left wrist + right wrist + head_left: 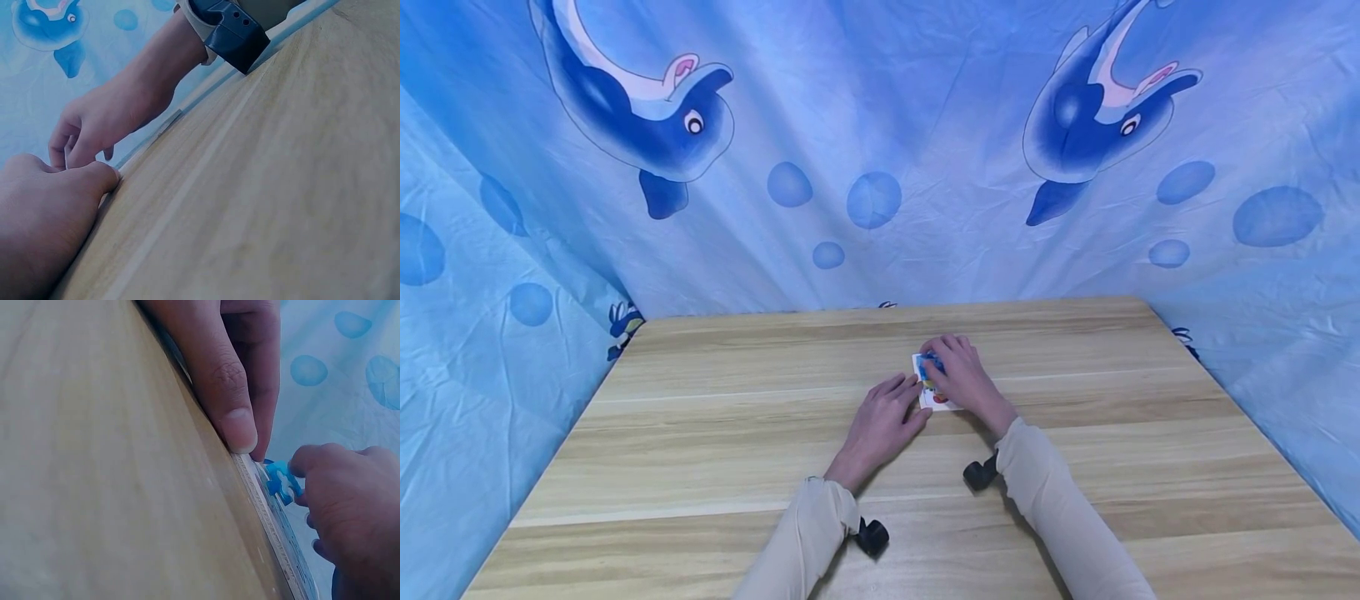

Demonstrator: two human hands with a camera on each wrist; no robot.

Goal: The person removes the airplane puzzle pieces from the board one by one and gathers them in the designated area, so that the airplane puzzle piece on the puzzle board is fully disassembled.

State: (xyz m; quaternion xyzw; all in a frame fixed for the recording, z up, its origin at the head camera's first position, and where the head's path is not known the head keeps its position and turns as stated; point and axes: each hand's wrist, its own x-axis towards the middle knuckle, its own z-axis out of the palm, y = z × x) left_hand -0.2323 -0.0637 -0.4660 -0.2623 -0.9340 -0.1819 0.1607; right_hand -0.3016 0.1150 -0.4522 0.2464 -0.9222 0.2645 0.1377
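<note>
1. Two dolphins (655, 129) show on one blue curtain (880, 100). On one wooden table (715, 442), the left hand (882, 423), fingers loose, touches one picture board (937, 406).
2. Left wrist: I cannot tell what the right hand (115, 115) holds.
3. Right wrist: the right hand pinches one blue piece (275, 486) at the board.

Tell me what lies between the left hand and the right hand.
Part of a white-bordered picture board lies between them in the head view; the right wrist view shows a blue piece in the right hand.

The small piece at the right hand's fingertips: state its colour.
Mostly bright blue; the small piece shows best in the right wrist view.
</note>
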